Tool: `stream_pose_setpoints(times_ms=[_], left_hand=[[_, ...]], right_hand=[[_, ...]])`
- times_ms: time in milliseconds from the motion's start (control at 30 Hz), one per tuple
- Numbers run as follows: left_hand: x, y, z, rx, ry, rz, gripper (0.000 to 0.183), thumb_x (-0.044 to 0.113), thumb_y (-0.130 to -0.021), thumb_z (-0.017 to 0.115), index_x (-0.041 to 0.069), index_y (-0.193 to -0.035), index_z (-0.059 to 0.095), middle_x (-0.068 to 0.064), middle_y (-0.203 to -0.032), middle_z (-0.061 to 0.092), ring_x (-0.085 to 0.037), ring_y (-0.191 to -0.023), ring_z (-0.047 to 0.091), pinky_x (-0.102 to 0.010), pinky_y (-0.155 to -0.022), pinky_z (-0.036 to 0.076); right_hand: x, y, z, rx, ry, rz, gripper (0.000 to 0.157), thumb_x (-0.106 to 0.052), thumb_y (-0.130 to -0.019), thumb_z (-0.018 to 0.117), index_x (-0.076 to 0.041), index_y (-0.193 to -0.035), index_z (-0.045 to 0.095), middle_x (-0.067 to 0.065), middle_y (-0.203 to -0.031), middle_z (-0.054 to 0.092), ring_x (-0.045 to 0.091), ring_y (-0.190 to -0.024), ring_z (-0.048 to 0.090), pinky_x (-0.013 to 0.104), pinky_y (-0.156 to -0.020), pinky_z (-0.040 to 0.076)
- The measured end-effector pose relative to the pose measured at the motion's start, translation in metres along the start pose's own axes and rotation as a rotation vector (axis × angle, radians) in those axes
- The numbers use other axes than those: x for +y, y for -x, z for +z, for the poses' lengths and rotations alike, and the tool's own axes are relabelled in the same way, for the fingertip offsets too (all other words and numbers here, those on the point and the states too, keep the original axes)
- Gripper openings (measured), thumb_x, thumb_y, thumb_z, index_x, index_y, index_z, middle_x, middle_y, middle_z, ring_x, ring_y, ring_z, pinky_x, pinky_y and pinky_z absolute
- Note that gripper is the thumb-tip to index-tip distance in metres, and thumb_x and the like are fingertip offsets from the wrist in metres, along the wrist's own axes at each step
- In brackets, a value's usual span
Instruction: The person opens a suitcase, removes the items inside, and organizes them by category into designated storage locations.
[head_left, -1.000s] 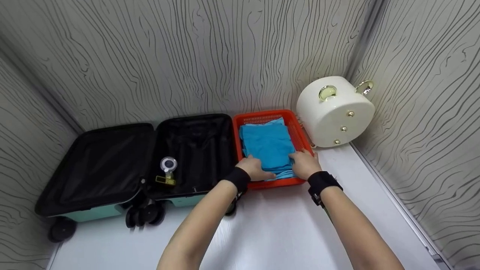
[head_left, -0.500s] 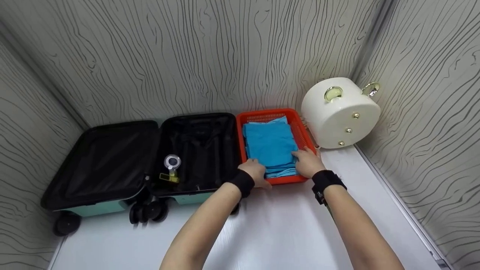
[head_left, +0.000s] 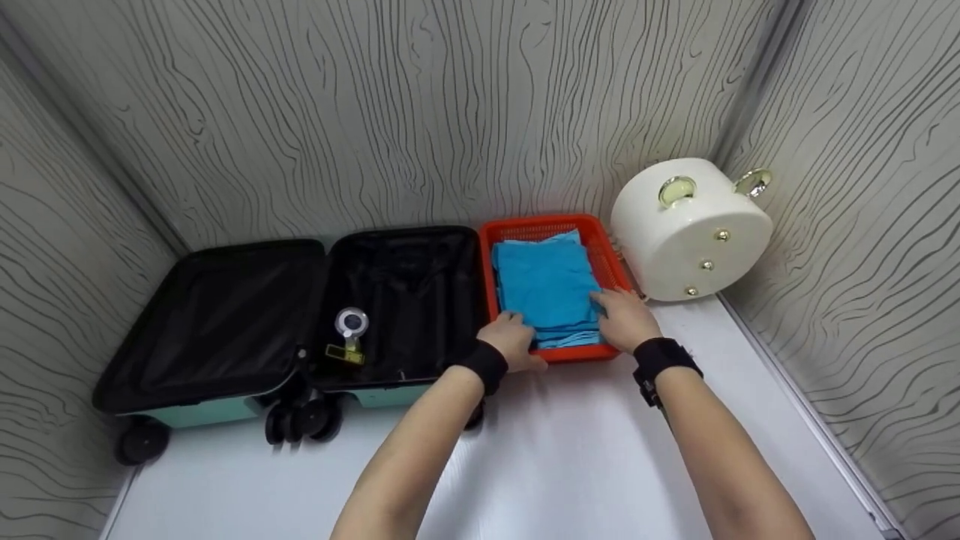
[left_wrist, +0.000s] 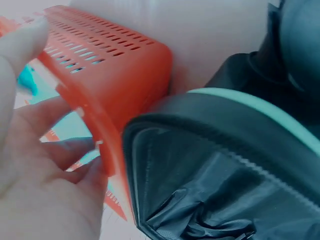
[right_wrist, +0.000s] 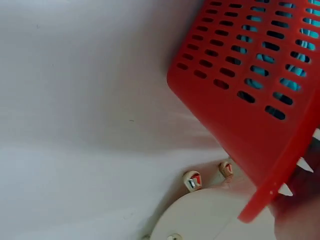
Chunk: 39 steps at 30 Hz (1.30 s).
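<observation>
An orange-red plastic basket (head_left: pixel 576 355) with slotted walls stands against the back wall. Inside lies a stack of folded blue cloths (head_left: pixel 546 281). My left hand (head_left: pixel 512 341) grips the basket's front left corner; its thumb lies over the outside and its fingers reach inside the rim, as the left wrist view shows. On the basket's right side, my right hand (head_left: pixel 628 321) holds the rim near the front corner. The right wrist view shows the slotted wall (right_wrist: pixel 240 75) close up, with part of that hand dark and blurred at the rim.
Left of the basket lies an open mint-green suitcase (head_left: pixel 409 315) with black lining and black wheels. A round white item (head_left: pixel 351 322) with a yellow tag lies in it. To the right, a white rounded bag (head_left: pixel 686 225) with gold handles stands near the corner.
My left hand has shifted from the cloths to the basket's front left corner, its thumb now outside. The basket has moved slightly toward the back wall. The head view has turned a little.
</observation>
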<state>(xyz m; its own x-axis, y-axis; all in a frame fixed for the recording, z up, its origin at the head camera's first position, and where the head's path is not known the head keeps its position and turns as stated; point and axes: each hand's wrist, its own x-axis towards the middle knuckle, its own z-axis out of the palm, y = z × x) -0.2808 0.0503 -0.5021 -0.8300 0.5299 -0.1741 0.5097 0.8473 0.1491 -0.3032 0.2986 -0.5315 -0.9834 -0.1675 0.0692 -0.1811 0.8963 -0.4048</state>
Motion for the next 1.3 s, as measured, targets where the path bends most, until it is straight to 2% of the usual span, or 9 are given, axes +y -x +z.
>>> stream_pose_setpoints(times_ms=[133, 333, 433, 633, 833, 900, 1033, 1200, 1300], left_hand=[[-0.010, 0.003, 0.004, 0.024, 0.083, 0.034, 0.068, 0.059, -0.096, 0.064, 0.015, -0.148, 0.057, -0.009, -0.159, 0.043, -0.029, -0.150, 0.031, -0.040, -0.120, 0.030], [-0.035, 0.018, -0.015, 0.112, 0.128, 0.028, 0.072, 0.055, -0.101, 0.058, 0.017, -0.159, 0.041, -0.012, -0.166, 0.029, -0.033, -0.154, 0.019, -0.050, -0.124, 0.011], [-0.056, 0.028, -0.028, 0.151, 0.117, -0.021, 0.073, 0.055, -0.101, 0.056, 0.019, -0.161, 0.035, -0.013, -0.167, 0.026, -0.034, -0.155, 0.016, -0.054, -0.123, 0.009], [-0.110, 0.057, -0.050, 0.206, 0.089, -0.131, 0.072, 0.054, -0.104, 0.052, 0.019, -0.163, 0.029, -0.015, -0.168, 0.020, -0.037, -0.155, 0.014, -0.058, -0.122, 0.004], [-0.158, 0.082, -0.054, 0.234, 0.079, -0.285, 0.073, 0.052, -0.105, 0.050, 0.016, -0.164, 0.026, -0.018, -0.168, 0.017, -0.039, -0.155, 0.012, -0.061, -0.122, 0.003], [-0.170, 0.090, -0.051, 0.243, 0.082, -0.332, 0.073, 0.052, -0.105, 0.050, 0.016, -0.164, 0.026, -0.018, -0.168, 0.016, -0.040, -0.155, 0.011, -0.061, -0.121, 0.003], [-0.187, 0.100, -0.043, 0.254, 0.087, -0.391, 0.073, 0.052, -0.105, 0.050, 0.014, -0.163, 0.027, -0.021, -0.168, 0.016, -0.042, -0.154, 0.011, -0.063, -0.121, 0.003], [-0.197, 0.109, -0.036, 0.244, 0.097, -0.442, 0.073, 0.052, -0.105, 0.049, 0.012, -0.162, 0.030, -0.022, -0.167, 0.019, -0.043, -0.153, 0.013, -0.063, -0.120, 0.004], [-0.197, 0.109, -0.035, 0.250, 0.105, -0.441, 0.072, 0.052, -0.105, 0.049, 0.011, -0.162, 0.031, -0.022, -0.167, 0.019, -0.043, -0.153, 0.013, -0.063, -0.120, 0.004]], right_hand=[[-0.001, -0.004, -0.012, 0.052, 0.045, -0.058, 0.044, -0.007, -0.101, 0.053, 0.002, -0.144, 0.056, 0.026, -0.148, 0.051, 0.047, -0.141, 0.038, 0.062, -0.114, 0.031], [0.000, -0.010, -0.041, 0.109, 0.063, -0.113, 0.046, -0.005, -0.100, 0.055, 0.002, -0.146, 0.054, 0.026, -0.149, 0.049, 0.047, -0.141, 0.038, 0.062, -0.113, 0.032], [-0.003, -0.013, -0.055, 0.122, 0.078, -0.132, 0.048, -0.004, -0.099, 0.054, 0.002, -0.146, 0.053, 0.026, -0.151, 0.047, 0.046, -0.143, 0.036, 0.062, -0.113, 0.033], [-0.004, -0.020, -0.075, 0.176, 0.157, -0.174, 0.047, -0.005, -0.097, 0.055, 0.002, -0.144, 0.055, 0.024, -0.149, 0.050, 0.047, -0.143, 0.035, 0.062, -0.114, 0.030], [-0.001, -0.024, -0.095, 0.268, 0.232, -0.172, 0.046, -0.008, -0.098, 0.057, 0.002, -0.142, 0.056, 0.029, -0.148, 0.049, 0.050, -0.143, 0.033, 0.063, -0.117, 0.024], [0.001, -0.027, -0.102, 0.315, 0.239, -0.162, 0.046, -0.008, -0.098, 0.056, 0.004, -0.143, 0.054, 0.030, -0.150, 0.045, 0.051, -0.143, 0.031, 0.063, -0.118, 0.019], [0.009, -0.038, -0.119, 0.366, 0.210, -0.079, 0.054, -0.008, -0.100, 0.051, 0.006, -0.151, 0.041, 0.032, -0.158, 0.029, 0.052, -0.147, 0.020, 0.063, -0.120, 0.009], [0.019, -0.053, -0.134, 0.306, 0.165, 0.033, 0.065, -0.010, -0.102, 0.043, 0.007, -0.159, 0.017, 0.035, -0.164, 0.005, 0.054, -0.150, 0.001, 0.066, -0.118, -0.003], [0.024, -0.059, -0.141, 0.249, 0.153, 0.075, 0.069, -0.012, -0.103, 0.039, 0.007, -0.160, 0.007, 0.035, -0.164, -0.005, 0.054, -0.150, -0.007, 0.068, -0.116, -0.006]])
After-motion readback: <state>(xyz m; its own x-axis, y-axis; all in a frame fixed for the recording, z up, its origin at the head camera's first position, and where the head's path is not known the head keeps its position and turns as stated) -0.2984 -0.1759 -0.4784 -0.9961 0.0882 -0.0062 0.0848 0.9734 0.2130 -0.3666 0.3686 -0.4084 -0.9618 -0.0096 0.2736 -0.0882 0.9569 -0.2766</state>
